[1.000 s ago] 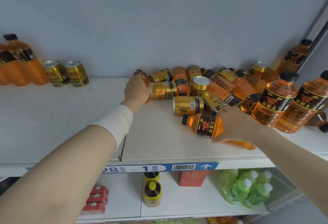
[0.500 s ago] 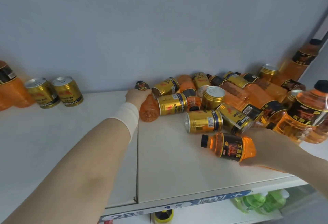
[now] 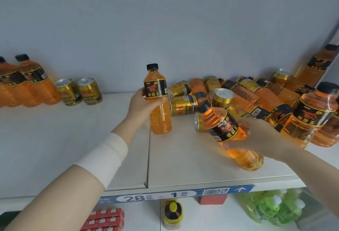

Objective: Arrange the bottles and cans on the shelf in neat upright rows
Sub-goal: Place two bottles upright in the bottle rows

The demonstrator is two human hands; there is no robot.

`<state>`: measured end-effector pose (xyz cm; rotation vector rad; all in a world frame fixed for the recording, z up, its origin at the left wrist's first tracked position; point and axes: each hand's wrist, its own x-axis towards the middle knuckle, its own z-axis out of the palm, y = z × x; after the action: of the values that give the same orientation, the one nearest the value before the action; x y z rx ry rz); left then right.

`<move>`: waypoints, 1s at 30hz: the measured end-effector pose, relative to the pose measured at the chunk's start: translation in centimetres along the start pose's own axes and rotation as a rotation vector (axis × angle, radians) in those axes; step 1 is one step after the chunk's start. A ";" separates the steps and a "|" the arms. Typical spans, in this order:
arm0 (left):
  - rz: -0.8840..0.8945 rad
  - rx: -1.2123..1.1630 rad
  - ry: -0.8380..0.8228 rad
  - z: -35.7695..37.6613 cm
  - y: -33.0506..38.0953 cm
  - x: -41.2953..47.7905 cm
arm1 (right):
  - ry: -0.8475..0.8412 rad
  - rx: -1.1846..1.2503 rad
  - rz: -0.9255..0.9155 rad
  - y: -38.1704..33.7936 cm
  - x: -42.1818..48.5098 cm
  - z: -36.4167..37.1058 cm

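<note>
Head cam, fwd-down, prob. near shelf (image 3: 55,139)

The white two-panel shelf (image 3: 183,159) carries upright black-capped orange plastic bottles (image 3: 35,84) and two upright gold metal cans (image 3: 79,92) at left, with a heap of toppled cans and bottles (image 3: 244,94) at right.

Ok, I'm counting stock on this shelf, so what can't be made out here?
Head view:
1. Pile of cans and bottles: pieces overlap, those underneath hidden, no sure count.
2. Leftmost bottle: cut off by the left edge.
3. Right hand: fingers mostly behind the tilted bottle it holds.
4. Upright bottle: left hand covers part of its label.
5. Lower shelf goods: partly hidden by the shelf edge.
</note>
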<state>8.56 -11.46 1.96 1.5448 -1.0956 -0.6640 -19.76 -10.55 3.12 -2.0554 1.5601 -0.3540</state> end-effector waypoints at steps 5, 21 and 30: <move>0.155 0.022 -0.044 1.6 0.2 -4.1 | 0.117 0.315 -0.058 0.4 0.4 2.0; 0.142 0.067 -0.090 2.2 -0.2 -6.1 | 0.063 0.615 -0.164 2.8 -0.7 4.8; 0.120 0.051 0.031 -0.3 0.9 -6.4 | 0.210 0.542 -0.114 -0.5 -1.1 5.5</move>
<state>5.82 -5.59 2.08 1.5148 -1.1799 -0.5321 -16.92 -8.02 -1.07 -1.7173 1.2762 -0.9481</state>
